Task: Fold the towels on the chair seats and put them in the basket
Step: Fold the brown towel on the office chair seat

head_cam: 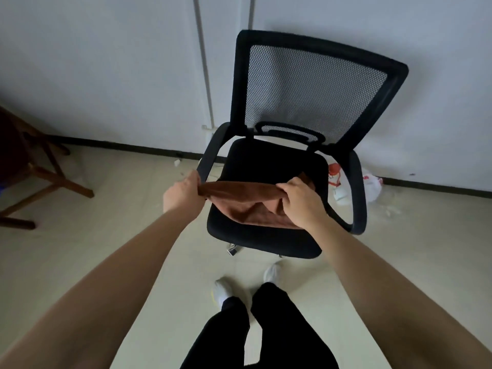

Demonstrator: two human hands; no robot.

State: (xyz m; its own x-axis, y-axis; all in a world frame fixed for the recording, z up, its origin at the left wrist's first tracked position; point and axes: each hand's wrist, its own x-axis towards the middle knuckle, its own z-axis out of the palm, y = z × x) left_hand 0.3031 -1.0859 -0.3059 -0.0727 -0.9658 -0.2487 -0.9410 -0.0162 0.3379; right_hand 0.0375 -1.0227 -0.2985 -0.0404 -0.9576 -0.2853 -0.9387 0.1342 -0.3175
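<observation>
A brown towel (247, 201) hangs stretched over the front of the black seat of an office chair (269, 161). My left hand (183, 194) grips the towel's left top corner beside the chair's left armrest. My right hand (302, 199) pinches the right top corner above the seat. The towel's lower part sags in folds onto the cushion between my hands. No basket is in view.
The chair's mesh backrest (314, 89) faces me against a white wall. A wooden chair frame (48, 179) stands at the left. White plastic bags and a red-marked bottle (346, 182) lie on the floor behind the right armrest. My feet (226, 288) stand on pale tiles.
</observation>
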